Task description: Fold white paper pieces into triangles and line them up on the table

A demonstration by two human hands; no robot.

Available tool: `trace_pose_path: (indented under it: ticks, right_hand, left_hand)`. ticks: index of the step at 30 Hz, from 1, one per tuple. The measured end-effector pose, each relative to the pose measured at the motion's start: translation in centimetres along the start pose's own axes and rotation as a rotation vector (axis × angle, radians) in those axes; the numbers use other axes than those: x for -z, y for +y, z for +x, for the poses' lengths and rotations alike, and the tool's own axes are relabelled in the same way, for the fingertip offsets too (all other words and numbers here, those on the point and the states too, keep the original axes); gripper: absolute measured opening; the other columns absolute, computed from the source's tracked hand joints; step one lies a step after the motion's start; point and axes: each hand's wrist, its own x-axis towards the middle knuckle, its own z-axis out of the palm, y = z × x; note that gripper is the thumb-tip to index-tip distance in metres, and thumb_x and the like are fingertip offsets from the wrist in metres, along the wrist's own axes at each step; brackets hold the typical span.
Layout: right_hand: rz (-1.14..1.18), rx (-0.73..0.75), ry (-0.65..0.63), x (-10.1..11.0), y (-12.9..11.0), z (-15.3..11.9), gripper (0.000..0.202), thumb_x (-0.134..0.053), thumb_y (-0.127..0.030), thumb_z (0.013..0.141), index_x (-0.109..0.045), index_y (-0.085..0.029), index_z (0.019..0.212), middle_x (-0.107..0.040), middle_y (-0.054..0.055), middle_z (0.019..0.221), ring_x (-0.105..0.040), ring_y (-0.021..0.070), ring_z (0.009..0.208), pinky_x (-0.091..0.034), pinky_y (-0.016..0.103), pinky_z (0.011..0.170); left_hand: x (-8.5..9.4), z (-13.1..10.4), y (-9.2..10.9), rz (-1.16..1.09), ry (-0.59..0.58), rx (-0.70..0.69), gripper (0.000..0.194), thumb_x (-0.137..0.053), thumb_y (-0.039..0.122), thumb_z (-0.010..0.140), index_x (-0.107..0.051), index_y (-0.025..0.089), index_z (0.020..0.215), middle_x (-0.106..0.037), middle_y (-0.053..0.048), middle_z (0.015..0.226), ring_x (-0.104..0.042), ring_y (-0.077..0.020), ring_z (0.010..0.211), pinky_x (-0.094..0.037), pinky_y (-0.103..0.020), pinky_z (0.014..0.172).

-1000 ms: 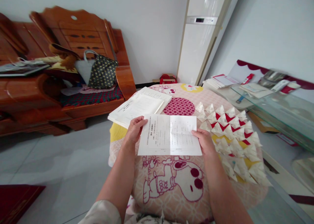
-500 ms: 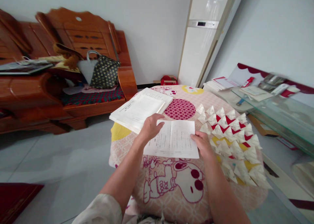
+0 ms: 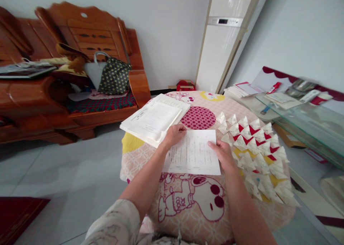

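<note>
A white printed sheet of paper (image 3: 194, 155) lies in front of me on the cloth-covered round table (image 3: 242, 110). My left hand (image 3: 174, 134) holds its upper left part, fingers curled at the top edge. At the right edge, my right hand (image 3: 222, 153) grips the sheet with the thumb on top and the other fingers underneath. Beyond my left hand is a stack of printed papers (image 3: 152, 121). To the right of my right hand stand several rows of pointed, folded paper pieces (image 3: 254, 155).
A glass-topped stand (image 3: 303, 110) on the right carries papers, a red tube (image 3: 274, 88) and metal bowls. A wooden sofa (image 3: 99, 26) with a star-patterned bag (image 3: 115, 75) stands at the left. A tall white air conditioner (image 3: 217, 51) is at the back.
My left hand has slid right along the sheet's top edge, its fingers now more curled. The crease seen earlier in the sheet no longer shows clearly. My right hand has barely moved.
</note>
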Motion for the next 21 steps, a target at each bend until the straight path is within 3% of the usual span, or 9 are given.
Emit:
trace_pose_path:
  ticks: [3, 9, 21]
  right_hand:
    - [0.034, 0.079, 0.040, 0.0, -0.2, 0.3, 0.041, -0.077, -0.052, 0.068, -0.074, -0.014, 0.083, -0.072, 0.005, 0.074, -0.062, 0.0202, 0.062, -0.045, 0.029, 0.056]
    - [-0.055, 0.229, 0.092, 0.1, -0.5, -0.2, 0.036, -0.071, -0.050, 0.077, -0.064, -0.017, 0.065, -0.053, -0.002, 0.058, -0.046, 0.0133, 0.053, -0.033, 0.026, 0.049]
    - [-0.189, 0.359, 0.130, -0.7, -1.6, -1.6, 0.045, -0.066, -0.046, 0.083, -0.041, -0.020, 0.055, -0.029, -0.006, 0.053, -0.029, 0.0092, 0.052, -0.020, 0.026, 0.048]
  left_hand:
    - [0.1, -0.1, 0.3, -0.037, 0.014, 0.001, 0.019, -0.055, 0.018, 0.080, -0.073, 0.018, 0.081, -0.072, -0.001, 0.077, -0.065, -0.0162, 0.075, -0.045, -0.025, 0.070]
    - [-0.1, 0.0, 0.6, 0.005, 0.030, 0.031, 0.016, -0.057, 0.015, 0.078, -0.072, 0.017, 0.078, -0.073, -0.001, 0.077, -0.065, -0.0164, 0.074, -0.045, -0.025, 0.071]
    - [-0.2, -0.3, 1.5, 0.038, 0.062, 0.037, 0.016, -0.056, 0.014, 0.076, -0.072, 0.018, 0.076, -0.073, -0.001, 0.077, -0.065, -0.0160, 0.073, -0.043, -0.025, 0.069]
